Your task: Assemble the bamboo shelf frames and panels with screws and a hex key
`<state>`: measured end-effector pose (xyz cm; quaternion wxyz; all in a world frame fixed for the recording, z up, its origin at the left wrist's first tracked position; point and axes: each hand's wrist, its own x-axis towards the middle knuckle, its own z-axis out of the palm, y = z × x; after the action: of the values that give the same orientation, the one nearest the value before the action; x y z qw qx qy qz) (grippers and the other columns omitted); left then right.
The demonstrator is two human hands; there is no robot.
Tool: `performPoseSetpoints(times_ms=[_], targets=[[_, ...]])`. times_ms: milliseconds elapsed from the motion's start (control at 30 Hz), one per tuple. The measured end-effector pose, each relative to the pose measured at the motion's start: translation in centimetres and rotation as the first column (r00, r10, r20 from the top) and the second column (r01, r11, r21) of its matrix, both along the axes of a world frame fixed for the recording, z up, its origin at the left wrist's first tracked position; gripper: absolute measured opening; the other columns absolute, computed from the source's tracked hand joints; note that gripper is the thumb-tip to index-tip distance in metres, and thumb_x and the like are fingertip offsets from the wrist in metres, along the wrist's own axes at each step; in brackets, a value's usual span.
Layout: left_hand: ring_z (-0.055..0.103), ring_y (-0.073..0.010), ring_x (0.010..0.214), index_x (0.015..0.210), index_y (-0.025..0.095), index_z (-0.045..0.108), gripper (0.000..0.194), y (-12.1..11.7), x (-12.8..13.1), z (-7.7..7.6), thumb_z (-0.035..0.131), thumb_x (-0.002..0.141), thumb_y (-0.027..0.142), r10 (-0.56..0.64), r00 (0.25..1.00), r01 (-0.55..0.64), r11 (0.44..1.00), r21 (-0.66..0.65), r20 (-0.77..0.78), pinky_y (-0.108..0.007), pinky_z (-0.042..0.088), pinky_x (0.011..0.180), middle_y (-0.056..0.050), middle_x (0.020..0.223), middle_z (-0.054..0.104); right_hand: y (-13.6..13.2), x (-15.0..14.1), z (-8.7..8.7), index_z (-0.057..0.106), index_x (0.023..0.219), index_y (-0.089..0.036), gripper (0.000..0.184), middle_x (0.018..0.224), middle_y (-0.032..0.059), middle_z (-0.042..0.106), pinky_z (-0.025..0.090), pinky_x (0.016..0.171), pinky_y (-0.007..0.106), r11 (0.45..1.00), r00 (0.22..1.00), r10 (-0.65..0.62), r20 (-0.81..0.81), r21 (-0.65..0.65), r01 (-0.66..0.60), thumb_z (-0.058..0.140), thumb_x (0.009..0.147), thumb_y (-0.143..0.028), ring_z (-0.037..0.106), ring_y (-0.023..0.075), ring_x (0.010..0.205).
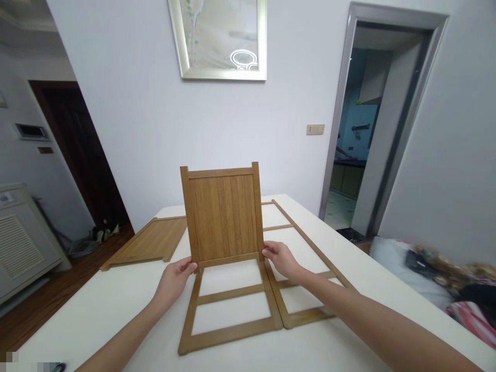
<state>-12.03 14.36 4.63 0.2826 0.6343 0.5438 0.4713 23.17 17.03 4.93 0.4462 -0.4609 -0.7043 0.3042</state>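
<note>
- At twelve o'clock, I hold a rectangular brown wooden panel (223,214) upright, fingers of left hand (173,279) and right hand (284,259) pinching its lower sides.
- One looks raised; toward eleven, a flat brown wooden board (155,237) lies unhandled.

Pale wall (279,124), framed picture (222,36) on it; grey doorframe (401,18) right; dark door (83,150), louvred cabinet (29,248), wooden floor (79,274) left.
</note>
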Motion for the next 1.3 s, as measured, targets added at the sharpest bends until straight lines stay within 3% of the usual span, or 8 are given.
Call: performPoseSetpoints(times_ms=[267, 533, 733, 1000, 1200, 1300], targets=[[0.070, -0.0287, 0.101, 0.105, 0.016, 0.073, 0.041, -5.9, 0.0, -0.8, 0.061, 0.078, 0.045, 0.012, 1.000, -0.012, 1.000, -0.008, 0.013, -0.039, 0.053, 0.093, -0.004, 0.103, 0.077, -6.0, 0.0, -0.7, 0.067, 0.080, -0.021, 0.024, 0.072, 0.0018, 0.068, 0.047, 0.069, 0.032, 1.000, 1.000, 0.022, 0.001, -0.010, -0.022, 0.054, 0.082, -0.041, 0.061, 0.0224, 0.073], [0.071, -0.0307, 0.097, 0.101, 0.017, 0.075, 0.042, -7.5, 0.6, -1.8, 0.059, 0.078, 0.048, 0.013, 1.000, -0.012, 0.999, 0.042, -0.020, -0.042, 0.053, 0.090, -0.006, 0.100, 0.078, -8.8, -0.3, -0.4, 0.071, 0.090, -0.023, 0.023, 0.088, 0.0031, 0.074, 0.050, 0.080, 0.038, 0.998, 1.000, 0.030, -0.008, 0.056, -0.029, 0.053, 0.084, -0.035, 0.065, 0.0276, 0.087], [0.070, -0.0312, 0.097, 0.096, 0.020, 0.076, 0.038, -7.6, 0.5, -2.1, 0.059, 0.077, 0.048, 0.049, 0.997, -0.045, 0.997, 0.067, -0.060, -0.038, 0.054, 0.085, -0.004, 0.097, 0.078, -9.3, -0.6, -0.5, 0.071, 0.098, -0.024, 0.025, 0.101, 0.0040, 0.074, 0.047, 0.090, 0.040, 0.996, 0.999, 0.038, -0.023, 0.087, -0.035, 0.050, 0.085, -0.031, 0.063, 0.0283, 0.097], [0.070, -0.0306, 0.095, 0.098, 0.018, 0.075, 0.039, -7.9, 0.7, -1.8, 0.057, 0.078, 0.047, 0.046, 0.997, -0.042, 0.997, 0.062, -0.069, -0.038, 0.053, 0.086, -0.005, 0.097, 0.078, -9.3, -0.6, -0.6, 0.070, 0.091, -0.023, 0.022, 0.096, 0.0039, 0.074, 0.047, 0.089, 0.039, 0.998, 0.999, 0.011, -0.029, 0.069, -0.009, 0.050, 0.084, -0.032, 0.064, 0.0275, 0.094], [0.071, -0.0322, 0.091, 0.090, 0.020, 0.076, 0.036, -8.3, 0.9, -0.9, 0.060, 0.075, 0.049, 0.038, 0.994, -0.032, 0.997, 0.064, -0.100, -0.039, 0.055, 0.081, -0.003, 0.089, 0.079, -9.2, -0.5, -0.4, 0.067, 0.078, -0.020, 0.019, 0.080, 0.0022, 0.071, 0.048, 0.076, 0.035, 0.998, 0.999, -0.004, -0.044, 0.058, 0.007, 0.053, 0.082, -0.032, 0.064, 0.0243, 0.080], [0.071, -0.0330, 0.089, 0.088, 0.020, 0.075, 0.035, -8.2, 2.6, -0.3, 0.059, 0.075, 0.049, 0.075, 0.990, -0.068, 0.995, 0.066, -0.122, -0.039, 0.054, 0.079, -0.004, 0.089, 0.079, -8.6, 1.3, 0.3, 0.066, 0.077, -0.019, 0.018, 0.074, 0.0006, 0.069, 0.048, 0.071, 0.033, 0.999, 0.998, 0.010, -0.061, 0.045, -0.008, 0.054, 0.081, -0.032, 0.062, 0.0211, 0.073]])
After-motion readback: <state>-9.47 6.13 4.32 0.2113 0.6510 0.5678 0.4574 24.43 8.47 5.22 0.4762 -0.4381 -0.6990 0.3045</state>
